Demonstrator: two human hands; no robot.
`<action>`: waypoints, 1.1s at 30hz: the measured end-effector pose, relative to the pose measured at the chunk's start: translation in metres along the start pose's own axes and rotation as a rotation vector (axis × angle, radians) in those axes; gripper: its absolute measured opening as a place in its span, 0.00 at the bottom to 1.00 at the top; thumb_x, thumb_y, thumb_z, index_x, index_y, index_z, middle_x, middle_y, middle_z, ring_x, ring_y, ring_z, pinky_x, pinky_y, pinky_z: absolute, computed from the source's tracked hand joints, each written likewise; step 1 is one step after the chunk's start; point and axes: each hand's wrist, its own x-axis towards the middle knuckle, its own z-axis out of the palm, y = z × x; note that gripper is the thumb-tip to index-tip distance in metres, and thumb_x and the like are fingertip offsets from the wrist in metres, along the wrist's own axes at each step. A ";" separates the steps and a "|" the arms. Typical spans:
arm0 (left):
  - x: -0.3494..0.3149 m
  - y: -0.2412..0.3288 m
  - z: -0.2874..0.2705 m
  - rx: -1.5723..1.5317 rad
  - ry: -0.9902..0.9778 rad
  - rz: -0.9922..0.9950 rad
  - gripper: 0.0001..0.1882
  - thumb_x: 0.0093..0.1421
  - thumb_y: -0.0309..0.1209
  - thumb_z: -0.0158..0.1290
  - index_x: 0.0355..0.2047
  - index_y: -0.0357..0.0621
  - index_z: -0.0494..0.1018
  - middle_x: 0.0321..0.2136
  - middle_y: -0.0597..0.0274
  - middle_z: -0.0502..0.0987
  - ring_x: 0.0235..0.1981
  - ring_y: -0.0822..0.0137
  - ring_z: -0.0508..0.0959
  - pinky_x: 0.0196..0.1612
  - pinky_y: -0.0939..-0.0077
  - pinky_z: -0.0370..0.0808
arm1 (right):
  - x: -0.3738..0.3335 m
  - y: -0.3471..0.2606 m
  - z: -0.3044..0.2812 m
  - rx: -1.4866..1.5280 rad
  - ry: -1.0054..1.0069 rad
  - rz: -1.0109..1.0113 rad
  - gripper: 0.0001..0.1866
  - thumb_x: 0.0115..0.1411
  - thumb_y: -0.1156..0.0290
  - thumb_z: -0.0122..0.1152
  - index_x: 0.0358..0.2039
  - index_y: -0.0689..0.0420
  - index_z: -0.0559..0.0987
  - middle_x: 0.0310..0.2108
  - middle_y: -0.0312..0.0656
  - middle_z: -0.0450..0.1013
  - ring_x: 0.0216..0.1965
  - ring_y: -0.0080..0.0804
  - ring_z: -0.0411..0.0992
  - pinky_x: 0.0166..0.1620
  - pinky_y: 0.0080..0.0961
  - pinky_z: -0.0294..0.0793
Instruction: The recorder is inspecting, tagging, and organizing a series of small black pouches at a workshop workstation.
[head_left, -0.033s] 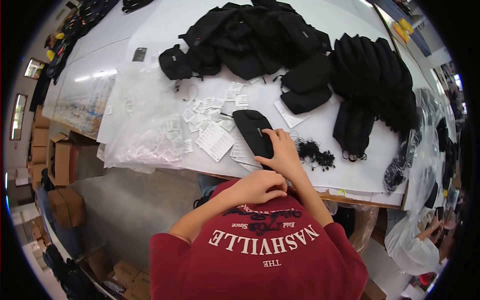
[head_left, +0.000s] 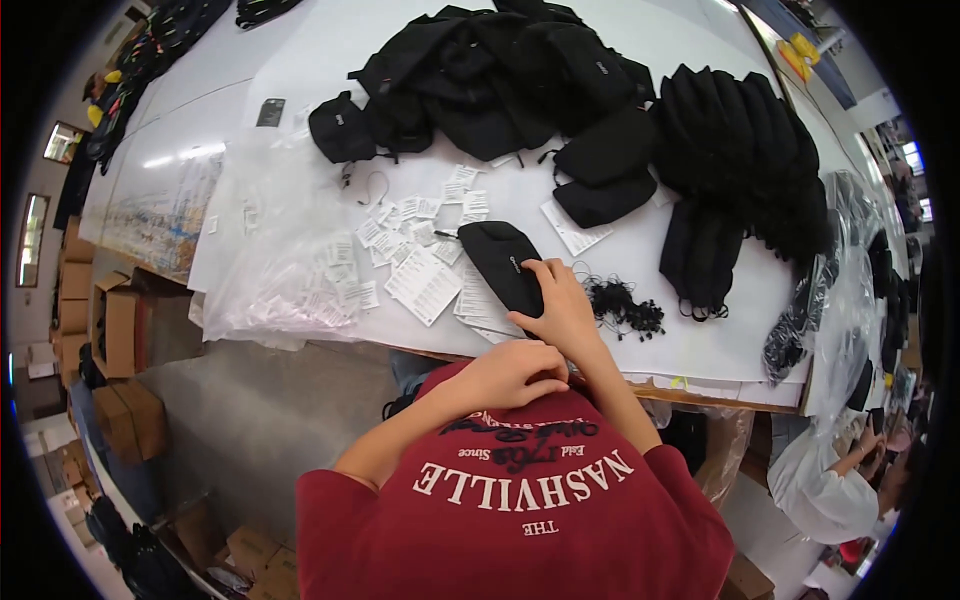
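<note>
A black zip pouch (head_left: 500, 262) with a small pale mark lies tilted at the table's near edge. My right hand (head_left: 560, 305) is closed on its right side, fingers on top and thumb at its lower end. Close to my shirt, my left hand (head_left: 515, 375) rests beside the right wrist; its fingers are loosely bent, the thumb stands apart, and nothing shows in it. Left of the pouch are white printed cards (head_left: 425, 285) and scattered small white labels (head_left: 400, 225). A tangle of black cords (head_left: 622, 306) lies right of my right hand.
Black pouches (head_left: 605, 165) and a large heap of black bags (head_left: 470, 75) cover the far side. More black pouches (head_left: 740, 150) are stacked at right. Clear plastic (head_left: 275, 240) spreads over the left, near a dark phone-like rectangle (head_left: 270, 112). Cartons (head_left: 130, 415) stand on the floor at left.
The whole view has shifted slightly, so the table's contents appear a little farther left. Both hands keep their places, the right one still on the pouch.
</note>
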 end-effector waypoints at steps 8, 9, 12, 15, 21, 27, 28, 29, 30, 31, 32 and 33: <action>0.003 -0.022 -0.012 0.179 0.408 -0.021 0.15 0.55 0.27 0.57 0.43 0.42 0.71 0.43 0.57 0.72 0.45 0.57 0.72 0.50 0.67 0.67 | -0.018 0.014 -0.017 0.344 0.220 0.298 0.18 0.50 0.66 0.61 0.40 0.62 0.76 0.29 0.53 0.76 0.32 0.45 0.77 0.36 0.31 0.75; 0.006 -0.030 -0.017 0.175 0.397 -0.026 0.15 0.55 0.27 0.57 0.43 0.42 0.71 0.43 0.57 0.72 0.45 0.57 0.72 0.50 0.67 0.67 | -0.020 0.014 -0.020 0.438 0.222 0.297 0.17 0.50 0.67 0.60 0.39 0.62 0.76 0.29 0.52 0.76 0.31 0.42 0.77 0.35 0.30 0.75; 0.013 -0.042 -0.028 0.572 0.469 0.018 0.24 0.53 0.27 0.58 0.51 0.45 0.67 0.49 0.55 0.69 0.53 0.54 0.66 0.56 0.63 0.60 | -0.026 0.002 -0.036 0.580 0.162 0.329 0.17 0.50 0.68 0.59 0.39 0.64 0.76 0.28 0.51 0.76 0.27 0.38 0.77 0.33 0.27 0.74; 0.016 -0.044 -0.027 0.583 0.598 0.070 0.26 0.49 0.27 0.62 0.50 0.48 0.69 0.51 0.57 0.67 0.54 0.55 0.63 0.55 0.63 0.58 | -0.028 -0.010 -0.053 0.579 0.079 0.310 0.17 0.49 0.69 0.57 0.40 0.64 0.76 0.26 0.51 0.76 0.24 0.36 0.75 0.32 0.26 0.74; 0.011 -0.052 -0.036 0.725 0.611 0.153 0.18 0.47 0.30 0.63 0.40 0.53 0.74 0.48 0.65 0.69 0.51 0.61 0.65 0.50 0.67 0.59 | -0.028 -0.029 -0.067 0.436 0.022 0.233 0.12 0.54 0.71 0.54 0.38 0.60 0.77 0.20 0.52 0.72 0.20 0.46 0.72 0.27 0.32 0.70; -0.007 -0.055 -0.036 0.706 0.592 0.090 0.16 0.43 0.26 0.63 0.35 0.50 0.74 0.42 0.66 0.72 0.48 0.59 0.67 0.48 0.67 0.61 | -0.030 -0.027 -0.058 0.385 0.064 0.184 0.09 0.60 0.69 0.54 0.36 0.60 0.78 0.22 0.51 0.73 0.22 0.47 0.72 0.26 0.32 0.70; -0.008 -0.052 -0.037 0.705 0.585 0.084 0.16 0.43 0.26 0.63 0.35 0.50 0.74 0.42 0.66 0.72 0.48 0.59 0.67 0.48 0.67 0.61 | -0.030 -0.027 -0.057 0.383 0.107 0.179 0.09 0.59 0.69 0.55 0.37 0.61 0.78 0.23 0.51 0.73 0.23 0.47 0.73 0.27 0.32 0.70; -0.009 -0.050 -0.039 0.680 0.557 0.107 0.19 0.40 0.24 0.64 0.34 0.49 0.73 0.40 0.65 0.72 0.46 0.58 0.68 0.46 0.66 0.62 | -0.031 -0.027 -0.055 0.369 0.148 0.189 0.10 0.59 0.70 0.55 0.38 0.61 0.78 0.26 0.51 0.74 0.26 0.48 0.74 0.29 0.31 0.72; -0.010 -0.049 -0.040 0.655 0.530 0.131 0.21 0.37 0.23 0.65 0.34 0.47 0.73 0.37 0.63 0.73 0.43 0.57 0.68 0.45 0.66 0.64 | -0.031 -0.028 -0.055 0.374 0.144 0.191 0.10 0.59 0.70 0.55 0.38 0.61 0.78 0.26 0.51 0.74 0.26 0.48 0.74 0.29 0.31 0.72; -0.012 -0.051 -0.039 0.656 0.526 0.125 0.21 0.37 0.23 0.65 0.34 0.47 0.73 0.37 0.63 0.73 0.43 0.57 0.68 0.45 0.66 0.64 | -0.030 -0.030 -0.054 0.372 0.184 0.182 0.10 0.59 0.70 0.54 0.38 0.60 0.78 0.27 0.51 0.75 0.27 0.48 0.74 0.30 0.31 0.72; -0.014 -0.053 -0.038 0.604 0.516 0.137 0.19 0.39 0.23 0.63 0.34 0.47 0.73 0.37 0.63 0.73 0.42 0.57 0.69 0.44 0.65 0.65 | -0.030 -0.030 -0.054 0.370 0.226 0.174 0.10 0.59 0.71 0.54 0.39 0.60 0.78 0.28 0.50 0.75 0.28 0.47 0.74 0.31 0.31 0.73; -0.016 -0.054 -0.037 0.552 0.505 0.148 0.17 0.41 0.24 0.61 0.34 0.47 0.74 0.36 0.63 0.73 0.41 0.57 0.71 0.44 0.65 0.65 | -0.031 -0.029 -0.053 0.348 0.204 0.170 0.10 0.59 0.71 0.54 0.39 0.60 0.78 0.30 0.50 0.76 0.29 0.46 0.75 0.32 0.31 0.73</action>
